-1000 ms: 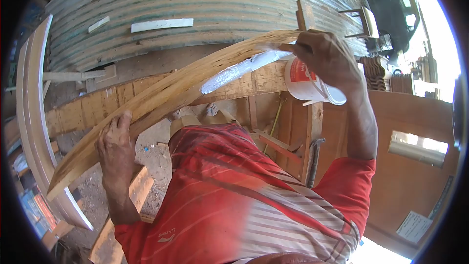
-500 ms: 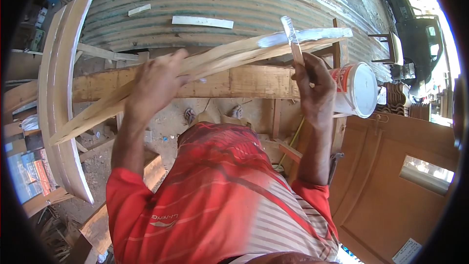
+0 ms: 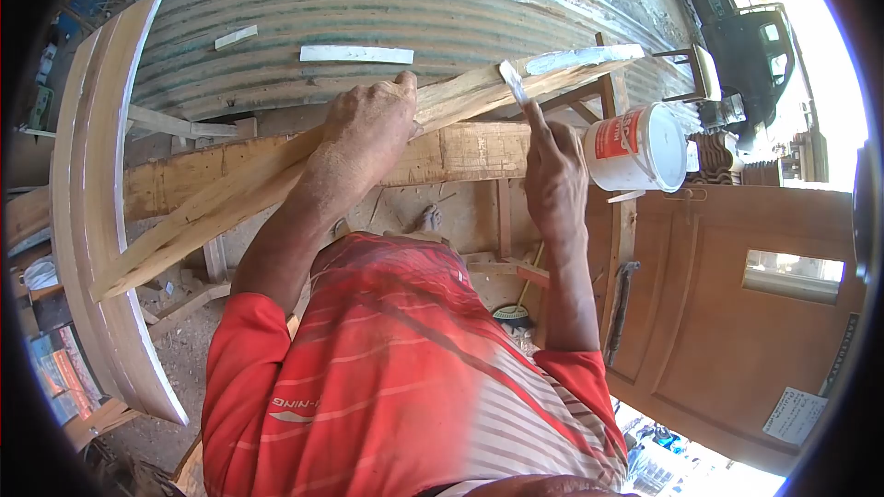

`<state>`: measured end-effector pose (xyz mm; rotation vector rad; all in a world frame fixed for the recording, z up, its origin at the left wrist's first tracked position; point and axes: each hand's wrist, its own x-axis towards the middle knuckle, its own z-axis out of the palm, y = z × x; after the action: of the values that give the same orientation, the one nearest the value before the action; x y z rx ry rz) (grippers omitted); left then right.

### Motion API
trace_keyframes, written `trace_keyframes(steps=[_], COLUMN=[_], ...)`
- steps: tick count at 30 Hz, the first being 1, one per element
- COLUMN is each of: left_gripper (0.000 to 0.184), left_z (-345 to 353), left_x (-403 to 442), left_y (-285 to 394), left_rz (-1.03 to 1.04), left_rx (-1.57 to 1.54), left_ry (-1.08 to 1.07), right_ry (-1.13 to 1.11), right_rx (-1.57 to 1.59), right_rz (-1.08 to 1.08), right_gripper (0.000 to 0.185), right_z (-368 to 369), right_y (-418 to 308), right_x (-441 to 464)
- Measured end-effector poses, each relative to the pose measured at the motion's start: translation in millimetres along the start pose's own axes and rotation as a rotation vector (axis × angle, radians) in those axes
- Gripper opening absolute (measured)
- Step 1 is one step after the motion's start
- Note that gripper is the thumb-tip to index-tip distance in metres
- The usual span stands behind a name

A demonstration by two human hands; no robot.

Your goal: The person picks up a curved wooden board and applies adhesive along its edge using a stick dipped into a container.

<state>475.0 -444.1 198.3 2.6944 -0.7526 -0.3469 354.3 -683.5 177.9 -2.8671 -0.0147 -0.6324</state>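
curved plank [image 3: 460,97] | white coat [image 3: 575,59] on far right end; left length looks bare | left hand [image 3: 368,115]: fingers gripping plank | right hand [image 3: 557,161]: fingers holding white-tipped tool [image 3: 512,81]

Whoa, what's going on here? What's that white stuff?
A person's left hand grips a long wooden board, while the right hand holds a flat, white-tipped tool close to it. White coating covers part of the board's right end; much of the rest is bare wood. A white bucket sits beside the right hand.
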Motion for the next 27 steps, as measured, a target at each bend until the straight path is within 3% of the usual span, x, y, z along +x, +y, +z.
trace_keyframes(steps=[5, 12, 16, 23, 27], left_gripper=[0.046, 0.051, 0.054, 0.048, 0.046], left_z=[4, -13, -39, -19, -14], left_x=[2, -15, -50, -66, -64], left_y=[-2, -1, -21, -43, -44], left_rz=[0.012, -0.039, -0.138, -0.119, -0.112], left_rx=[-0.007, -0.126, -0.117, -0.074, -0.086], left_ry=[-0.004, -0.003, 0.018, 0.121, 0.136], right_ry=[-0.071, -0.04, -0.067, -0.063, -0.022], right_rx=[-0.116, -0.082, -0.128, 0.02, -0.148], right_rz=[-0.028, -0.075, 0.089, -0.046, -0.015], right_gripper=[0.06, 0.066, 0.069, 0.06, 0.068], right_z=[-47, -22, -31, -28, -22], right_y=[-3, 2, 24, -18, 35], right_x=[8, 21, 20, 18, 28])
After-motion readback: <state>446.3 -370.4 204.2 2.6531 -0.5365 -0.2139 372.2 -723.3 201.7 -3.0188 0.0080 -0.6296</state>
